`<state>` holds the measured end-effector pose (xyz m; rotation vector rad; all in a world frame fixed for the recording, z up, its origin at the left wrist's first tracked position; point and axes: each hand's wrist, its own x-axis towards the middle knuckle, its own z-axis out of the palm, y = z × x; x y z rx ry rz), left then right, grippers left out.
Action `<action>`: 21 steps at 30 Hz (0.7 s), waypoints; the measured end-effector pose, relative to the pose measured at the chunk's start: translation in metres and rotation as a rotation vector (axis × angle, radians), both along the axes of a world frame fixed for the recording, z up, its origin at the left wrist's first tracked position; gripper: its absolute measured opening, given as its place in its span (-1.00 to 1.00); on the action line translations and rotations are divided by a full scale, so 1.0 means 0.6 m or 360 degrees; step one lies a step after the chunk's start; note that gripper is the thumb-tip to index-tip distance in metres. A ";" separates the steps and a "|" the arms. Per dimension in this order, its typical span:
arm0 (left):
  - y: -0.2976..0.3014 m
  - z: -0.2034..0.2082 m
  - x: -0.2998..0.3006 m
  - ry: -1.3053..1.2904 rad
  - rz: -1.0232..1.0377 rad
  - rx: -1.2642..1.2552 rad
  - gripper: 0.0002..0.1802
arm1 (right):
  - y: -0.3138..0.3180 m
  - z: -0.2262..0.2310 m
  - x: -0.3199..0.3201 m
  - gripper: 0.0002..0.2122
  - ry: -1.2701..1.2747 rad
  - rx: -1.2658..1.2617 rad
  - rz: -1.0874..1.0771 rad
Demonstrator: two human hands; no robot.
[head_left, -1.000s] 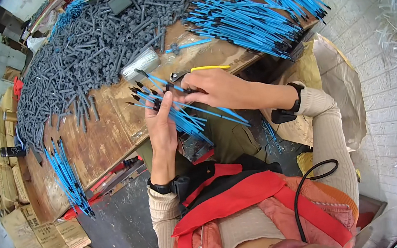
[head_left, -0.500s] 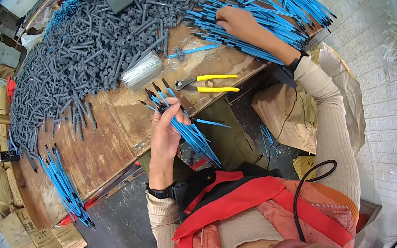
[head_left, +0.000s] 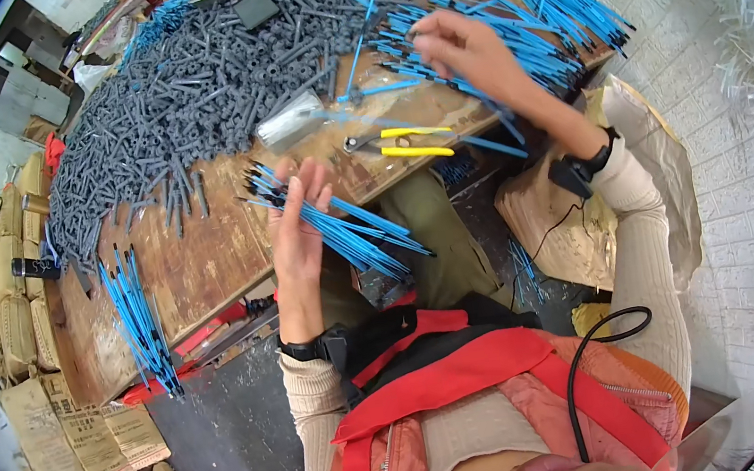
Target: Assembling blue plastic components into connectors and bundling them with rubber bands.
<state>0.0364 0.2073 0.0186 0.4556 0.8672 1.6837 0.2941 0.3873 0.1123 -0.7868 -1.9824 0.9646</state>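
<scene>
My left hand (head_left: pixel 299 236) holds a bundle of thin blue rods with black tips (head_left: pixel 354 238) over the table's front edge. Its thumb lies across the bundle, and its fingertips are blurred. My right hand (head_left: pixel 467 47) hovers at a heap of similar blue rods (head_left: pixel 529 49), its fingers apart and no rod visible between them. Below it, a few blurred loose rods (head_left: pixel 491 145) cross the table edge. Yellow-handled pliers (head_left: pixel 417 142) lie between my hands, with a clear plastic packet (head_left: pixel 289 121) to their left.
A large pile of grey plastic fittings (head_left: pixel 178 100) covers the back of the wooden table (head_left: pixel 200 268). Another group of blue rods (head_left: pixel 138 324) overhangs the left front edge. Brown paper sacks (head_left: pixel 81 446) stack at left; a big paper bag (head_left: pixel 551 222) stands at right.
The left hand's grip has loosened and its bundle has fanned out. My right hand's fingers have spread, and loose rods have scattered near the pliers and the grey pile.
</scene>
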 end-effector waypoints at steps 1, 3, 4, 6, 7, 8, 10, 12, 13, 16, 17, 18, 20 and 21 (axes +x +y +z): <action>-0.004 0.004 0.004 0.0079 0.0038 0.0055 -0.54 | -0.029 -0.012 -0.001 -0.84 0.0091 -0.0144 0.0073; -0.019 0.010 0.022 0.0142 -0.0039 0.0029 -0.52 | -0.080 -0.040 0.000 -0.84 0.0185 -0.0303 0.0104; -0.029 0.013 0.028 0.0212 -0.0083 0.0022 -0.51 | -0.101 -0.058 -0.006 -0.83 0.0254 -0.0447 0.0166; -0.032 0.018 0.049 0.0271 -0.0158 0.0012 -0.49 | -0.137 -0.092 -0.019 -0.82 0.0321 -0.0593 0.0196; -0.037 0.026 0.070 0.0274 -0.0117 0.0007 -0.53 | -0.156 -0.105 -0.034 -0.82 0.0352 -0.0741 0.0269; -0.033 0.025 0.096 0.0267 -0.0092 0.0006 -0.56 | -0.170 -0.120 -0.039 -0.82 0.0378 -0.0883 0.0324; -0.026 0.016 0.106 0.0262 -0.0068 0.0010 -0.59 | -0.202 -0.142 -0.051 -0.82 0.0426 -0.1014 0.0415; -0.014 -0.009 0.089 0.0353 0.0047 0.0049 -0.68 | -0.200 -0.150 -0.055 -0.82 0.0478 -0.1136 0.0520; -0.007 -0.017 0.079 0.0397 0.0102 0.0068 -0.73 | -0.193 -0.153 -0.053 -0.82 0.0364 -0.1126 0.0591; -0.012 -0.017 0.046 0.0190 -0.0014 0.0025 -0.80 | -0.156 -0.164 -0.048 -0.82 0.0133 -0.1112 0.0744; -0.012 -0.012 0.036 0.0089 -0.0065 0.0006 -0.83 | -0.118 -0.166 -0.043 -0.81 -0.0101 -0.0495 0.0578; -0.009 -0.007 0.026 0.0090 -0.0056 0.0007 -0.83 | -0.072 -0.166 -0.036 -0.80 -0.0322 0.0121 0.0402; -0.001 0.002 0.014 -0.0026 -0.0233 -0.0133 -0.84 | 0.043 -0.159 0.004 -0.81 -0.0571 0.1040 -0.0011; 0.005 0.002 0.010 -0.0085 -0.0324 -0.0202 -0.84 | 0.091 -0.154 0.010 -0.83 -0.0734 0.1175 -0.0252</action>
